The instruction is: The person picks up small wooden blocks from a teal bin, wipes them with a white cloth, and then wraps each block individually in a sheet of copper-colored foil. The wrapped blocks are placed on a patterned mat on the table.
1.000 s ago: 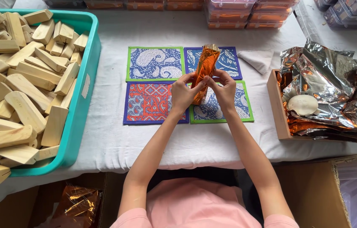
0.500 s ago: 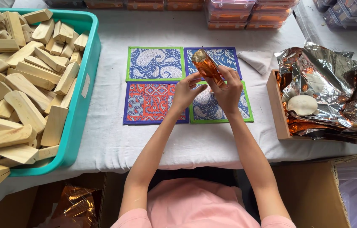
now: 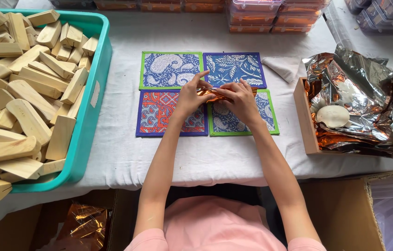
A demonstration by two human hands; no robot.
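A white-clothed counter (image 3: 215, 153) carries a teal bin (image 3: 92, 116) of wooden blocks (image 3: 24, 93) at the left and a wooden tray (image 3: 304, 116) of crumpled foil (image 3: 368, 93) at the right; four patterned mats (image 3: 171, 69) lie between; above them, left hand (image 3: 191, 95) and right hand (image 3: 238, 97) close their fingers on an orange foil-wrapped piece (image 3: 211, 93), held flat.

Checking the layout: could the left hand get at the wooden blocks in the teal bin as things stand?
Probably yes: the teal bin is open-topped, wooden blocks heaped above its rim, with only bare cloth between; but the left hand is busy holding the orange foil piece.
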